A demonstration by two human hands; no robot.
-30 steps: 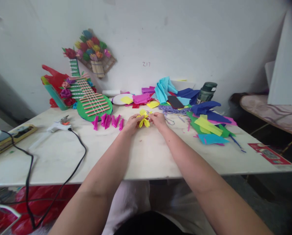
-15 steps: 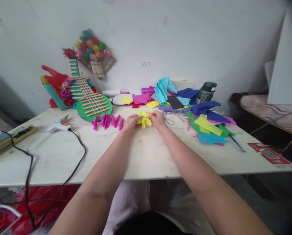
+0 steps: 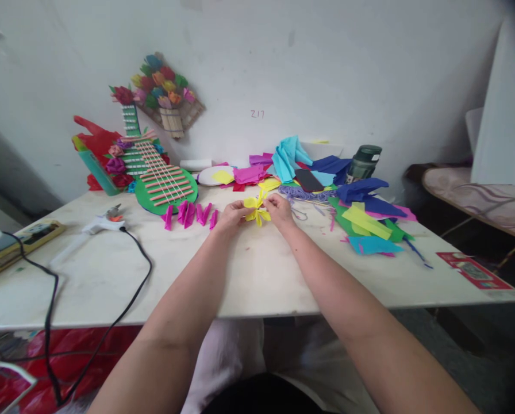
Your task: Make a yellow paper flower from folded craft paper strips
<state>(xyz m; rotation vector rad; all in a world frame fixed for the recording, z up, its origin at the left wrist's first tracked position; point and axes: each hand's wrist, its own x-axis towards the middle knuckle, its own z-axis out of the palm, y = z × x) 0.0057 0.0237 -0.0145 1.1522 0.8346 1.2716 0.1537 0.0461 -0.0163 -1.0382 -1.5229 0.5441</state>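
Note:
A yellow paper flower (image 3: 257,210) with several spread petals is held up between my hands over the middle of the table. My left hand (image 3: 233,216) pinches it from the left side. From the right, my right hand (image 3: 279,209) has thumb and fingers closed on one of its petals. What lies behind the flower is hidden. Left of my left hand, several folded magenta paper pieces (image 3: 187,214) stand in a row. Purple yarn (image 3: 306,193) lies in a tangle just behind my right hand.
A glue gun (image 3: 106,223) with a black cord lies left, near a power strip (image 3: 20,247). A green paper instrument (image 3: 165,187) leans at the back left. Coloured paper sheets (image 3: 367,221), a phone (image 3: 309,180) and a dark bottle (image 3: 364,163) occupy the right and back.
The yellow flower has turned a little between my fingers, so its petals point differently. Both hands stay in nearly the same place.

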